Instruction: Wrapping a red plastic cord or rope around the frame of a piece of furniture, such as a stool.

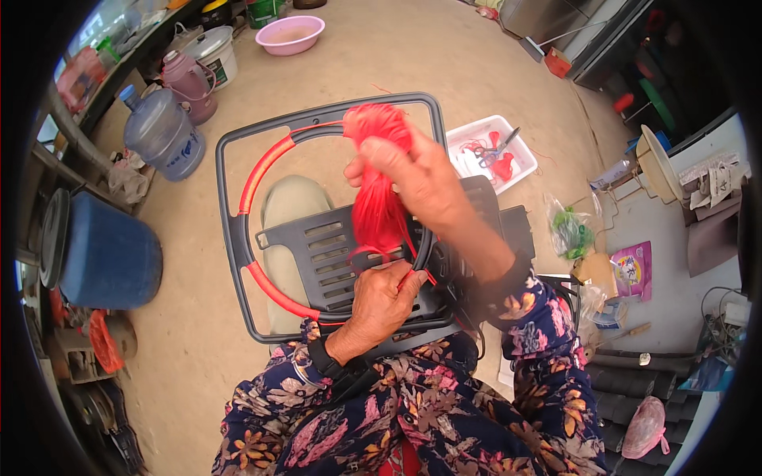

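Observation:
A dark grey plastic frame (225, 186), roughly square with a round ring inside it, stands in front of me. Red cord is wound round stretches of the ring (266, 170) on its left side. My right hand (417, 170) grips a thick hank of red thread (375, 202) over the ring's far right part, and its loose strands hang down. Lower down, my left hand (382, 297) is closed round the ring's near right part, where red thread runs past the fingers. Behind the ring is a slotted dark plate (321, 230).
To the right, a white tray (520, 163) holds scissors (508, 141) and red thread. Leftward stand a blue barrel (111, 250), a water jug (167, 135), a pink thermos (189, 83) and a lidded bucket (214, 55). A pink basin (290, 36) sits on the floor farther off.

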Action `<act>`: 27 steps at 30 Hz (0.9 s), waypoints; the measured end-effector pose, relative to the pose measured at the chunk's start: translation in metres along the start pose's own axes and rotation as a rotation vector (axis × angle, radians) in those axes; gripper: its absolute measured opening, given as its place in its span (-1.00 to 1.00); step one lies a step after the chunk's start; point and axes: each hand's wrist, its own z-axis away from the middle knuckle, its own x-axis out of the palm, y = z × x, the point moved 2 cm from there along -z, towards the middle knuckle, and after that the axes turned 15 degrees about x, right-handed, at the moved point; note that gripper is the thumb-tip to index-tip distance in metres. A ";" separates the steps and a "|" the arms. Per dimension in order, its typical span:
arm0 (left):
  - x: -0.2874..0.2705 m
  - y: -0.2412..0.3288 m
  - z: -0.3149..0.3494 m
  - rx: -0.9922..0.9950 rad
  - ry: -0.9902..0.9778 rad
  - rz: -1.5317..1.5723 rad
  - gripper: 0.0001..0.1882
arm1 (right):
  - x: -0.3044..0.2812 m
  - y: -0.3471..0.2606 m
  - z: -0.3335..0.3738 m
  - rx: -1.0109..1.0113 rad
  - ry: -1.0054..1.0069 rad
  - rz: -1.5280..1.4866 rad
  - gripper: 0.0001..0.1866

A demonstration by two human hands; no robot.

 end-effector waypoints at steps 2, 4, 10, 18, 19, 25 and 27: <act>0.000 -0.006 0.000 -0.085 -0.008 0.064 -0.69 | -0.002 -0.022 0.010 0.167 -0.092 -0.300 -0.65; 0.001 -0.010 -0.003 -0.178 0.000 0.122 -0.71 | -0.014 -0.032 0.025 0.184 -0.100 -0.621 -0.65; -0.014 -0.018 -0.025 -0.362 0.207 0.538 -0.75 | -0.123 -0.080 0.163 -0.104 -0.156 -0.657 -0.51; -0.003 -0.011 -0.024 -0.380 0.042 0.591 -0.75 | -0.203 0.022 0.318 0.518 0.674 0.017 -0.72; -0.003 -0.010 -0.024 -0.382 0.033 0.592 -0.75 | -0.190 0.030 0.317 0.557 0.710 0.069 -0.75; -0.017 -0.004 -0.033 -0.550 0.024 0.762 -0.74 | -0.167 0.062 0.317 0.745 0.680 -0.125 -0.76; -0.016 -0.009 -0.030 -0.511 0.024 0.738 -0.74 | -0.152 0.060 0.304 0.826 0.679 -0.082 -0.76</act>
